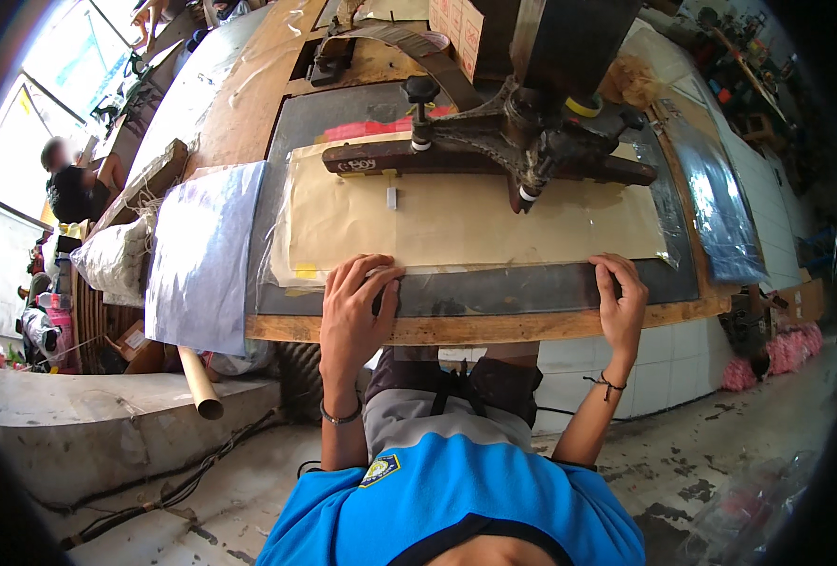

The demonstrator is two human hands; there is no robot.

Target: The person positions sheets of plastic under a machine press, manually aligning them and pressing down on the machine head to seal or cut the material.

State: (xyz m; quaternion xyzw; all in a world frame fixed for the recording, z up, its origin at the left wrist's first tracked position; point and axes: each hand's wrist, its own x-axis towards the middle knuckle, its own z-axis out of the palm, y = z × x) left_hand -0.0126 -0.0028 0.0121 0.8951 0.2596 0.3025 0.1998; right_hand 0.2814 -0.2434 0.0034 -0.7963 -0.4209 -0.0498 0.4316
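A clear plastic sheet (494, 268) lies over a tan paper pattern (494, 222) on a dark grey work plate (503, 294). My left hand (354, 304) rests at the sheet's near edge, left of the middle, fingers bent and closed on the film. At the near right corner, my right hand (621, 307) pinches the film between thumb and fingers. A dark metal bar (381, 160) on a heavy press arm (532, 132) stands over the far part of the pattern. A small pale tab (391, 198) sits on the paper below the bar.
The wooden table edge (456, 329) runs just before me. A stack of pale translucent sheets (201, 255) lies left, a bundle of clear plastic (720, 217) right. A roll of yellow tape (584, 107) sits behind the press. A cardboard tube (200, 382) juts out lower left. A person (79, 189) sits far left.
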